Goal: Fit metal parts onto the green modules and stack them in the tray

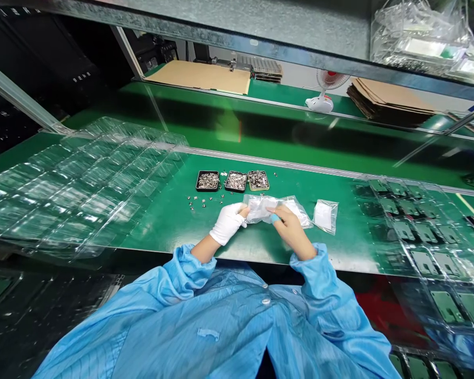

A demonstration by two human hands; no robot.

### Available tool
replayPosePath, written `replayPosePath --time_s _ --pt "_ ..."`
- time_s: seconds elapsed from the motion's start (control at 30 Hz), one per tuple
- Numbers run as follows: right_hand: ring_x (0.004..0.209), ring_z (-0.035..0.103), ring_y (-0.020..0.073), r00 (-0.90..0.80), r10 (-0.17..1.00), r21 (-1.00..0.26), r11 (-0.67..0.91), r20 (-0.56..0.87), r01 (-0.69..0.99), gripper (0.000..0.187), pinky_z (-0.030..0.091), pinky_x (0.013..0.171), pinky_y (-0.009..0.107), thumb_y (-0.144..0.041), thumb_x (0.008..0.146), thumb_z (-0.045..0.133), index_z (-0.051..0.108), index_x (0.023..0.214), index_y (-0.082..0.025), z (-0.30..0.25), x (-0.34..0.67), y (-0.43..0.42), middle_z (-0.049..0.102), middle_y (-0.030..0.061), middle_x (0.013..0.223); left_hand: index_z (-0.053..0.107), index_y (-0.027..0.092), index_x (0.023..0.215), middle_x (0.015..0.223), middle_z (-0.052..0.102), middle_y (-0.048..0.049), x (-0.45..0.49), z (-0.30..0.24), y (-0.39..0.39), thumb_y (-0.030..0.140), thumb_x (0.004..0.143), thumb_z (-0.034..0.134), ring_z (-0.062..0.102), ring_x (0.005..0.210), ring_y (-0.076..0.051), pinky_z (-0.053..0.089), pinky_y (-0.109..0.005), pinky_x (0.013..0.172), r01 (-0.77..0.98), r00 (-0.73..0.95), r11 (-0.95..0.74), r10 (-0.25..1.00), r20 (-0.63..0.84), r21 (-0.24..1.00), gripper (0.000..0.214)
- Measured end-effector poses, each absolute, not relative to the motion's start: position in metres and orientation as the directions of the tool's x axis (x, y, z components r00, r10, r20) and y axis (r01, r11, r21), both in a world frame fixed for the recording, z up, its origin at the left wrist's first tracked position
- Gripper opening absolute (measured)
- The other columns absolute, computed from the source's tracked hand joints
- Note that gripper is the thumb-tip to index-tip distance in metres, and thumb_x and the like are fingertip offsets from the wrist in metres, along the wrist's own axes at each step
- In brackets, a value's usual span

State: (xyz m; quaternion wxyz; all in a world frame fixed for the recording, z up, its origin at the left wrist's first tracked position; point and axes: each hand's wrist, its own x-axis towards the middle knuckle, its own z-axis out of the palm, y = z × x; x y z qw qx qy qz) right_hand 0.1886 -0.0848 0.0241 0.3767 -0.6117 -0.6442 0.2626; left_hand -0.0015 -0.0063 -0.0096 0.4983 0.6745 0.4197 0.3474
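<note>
My left hand [228, 222], in a white glove with bare fingertips, is closed on the left end of a clear plastic bag [256, 209]. My right hand [287, 223], bare apart from a blue finger cot, pinches the same bag at its right side. Under and beside my right fingers lies another clear bag [298, 211] with something white in it. Farther right a small bag [325, 216] holding a white slip rests on the green bench. Just beyond my hands stand three small trays [236, 181] of tiny metal parts, and several loose metal parts [204, 202] are scattered before them.
Stacked clear blister trays [102, 179] cover the left of the bench. Blister trays with flat green plates [424, 231] stand at the right. A metal shelf [260, 34] with bagged parts hangs overhead. A small fan [324, 92] and cardboard sheets [391, 100] are behind.
</note>
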Motion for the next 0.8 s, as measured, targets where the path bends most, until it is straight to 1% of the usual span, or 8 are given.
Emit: replayPosePath --time_s 0.07,0.17,0.27,0.33,0.47,0.53,0.67,0.8 --pt "0.108 0.057 0.0243 0.008 0.991 -0.960 0.130 0.136 0.249 0.033 0.046 0.093 0.038 -0.040 0.089 0.048 0.073 0.099 -0.022 0.023 0.188 -0.083 0.065 0.0086 0.112 0.057 0.017 0.064 0.046 0.056 0.0033 0.000 -0.012 -0.006 0.045 0.083 0.053 0.052 0.043 -0.011 0.040 -0.021 0.048 0.197 0.440 -0.130 0.897 0.031 0.972 0.034" --pt "0.095 0.061 0.0219 0.004 0.998 -0.988 -0.057 -0.059 -0.145 0.031 0.052 0.074 0.031 -0.047 0.082 0.060 0.074 0.092 -0.022 0.019 0.181 -0.081 0.065 0.0072 0.112 0.059 0.017 0.065 0.049 0.059 0.0019 0.002 -0.015 -0.005 0.047 0.081 0.055 0.053 0.042 -0.011 0.040 -0.021 0.046 0.172 0.464 -0.099 0.886 0.008 0.980 0.035" --pt "0.071 0.058 0.0159 0.021 0.986 -0.951 -0.157 -0.168 -0.265 0.034 0.041 0.048 0.021 -0.046 0.070 0.073 0.073 0.093 -0.022 0.014 0.174 -0.080 0.067 0.0058 0.096 0.062 0.016 0.069 0.045 0.057 0.0028 0.003 -0.017 -0.006 0.048 0.082 0.055 0.051 0.040 -0.011 0.038 -0.021 0.044 0.167 0.469 -0.077 0.883 -0.010 0.983 0.035" --pt "0.063 0.053 0.0131 0.013 0.984 -0.935 -0.167 -0.180 -0.313 0.036 0.033 0.042 0.019 -0.046 0.069 0.073 0.074 0.096 -0.021 0.013 0.171 -0.080 0.065 0.0042 0.083 0.062 0.016 0.069 0.042 0.055 0.0032 0.004 -0.018 -0.008 0.049 0.083 0.053 0.049 0.038 -0.011 0.037 -0.020 0.043 0.166 0.465 -0.064 0.885 -0.021 0.984 0.038" --pt "0.066 0.052 0.0121 -0.002 0.987 -0.937 -0.154 -0.161 -0.313 0.031 0.031 0.043 0.020 -0.044 0.072 0.069 0.075 0.093 -0.021 0.011 0.171 -0.082 0.066 0.0066 0.101 0.061 0.015 0.067 0.042 0.055 0.0015 0.006 -0.019 -0.009 0.052 0.087 0.046 0.049 0.039 -0.011 0.038 -0.021 0.043 0.138 0.434 -0.037 0.901 -0.027 0.990 0.045" --pt "0.069 0.054 0.0129 -0.039 0.988 -0.961 -0.157 -0.152 -0.226 0.031 0.034 0.044 0.021 -0.043 0.075 0.066 0.075 0.097 -0.023 0.009 0.172 -0.082 0.063 0.0069 0.114 0.063 0.014 0.072 0.048 0.059 0.0000 0.007 -0.021 -0.009 0.054 0.087 0.045 0.050 0.041 -0.011 0.040 -0.022 0.044 0.117 0.419 -0.032 0.908 -0.020 0.993 0.046" --pt "0.078 0.059 0.0185 -0.093 0.987 -0.991 -0.132 -0.130 -0.014 0.042 0.041 0.048 0.024 -0.044 0.078 0.064 0.070 0.115 -0.025 0.001 0.173 -0.079 0.062 0.0078 0.119 0.066 0.013 0.078 0.054 0.062 -0.0009 0.006 -0.022 -0.008 0.059 0.084 0.050 0.052 0.045 -0.012 0.040 -0.022 0.044 0.079 0.423 -0.027 0.906 -0.009 0.997 0.048" --pt "0.095 0.060 0.0242 -0.066 0.997 -0.999 -0.043 -0.045 0.032 0.043 0.048 0.053 0.027 -0.048 0.081 0.062 0.066 0.120 -0.028 0.001 0.176 -0.082 0.054 0.0078 0.132 0.064 0.012 0.077 0.046 0.058 -0.0011 0.005 -0.020 -0.008 0.065 0.082 0.048 0.052 0.041 -0.012 0.039 -0.022 0.041 0.033 0.433 0.016 0.901 -0.029 0.999 0.055"
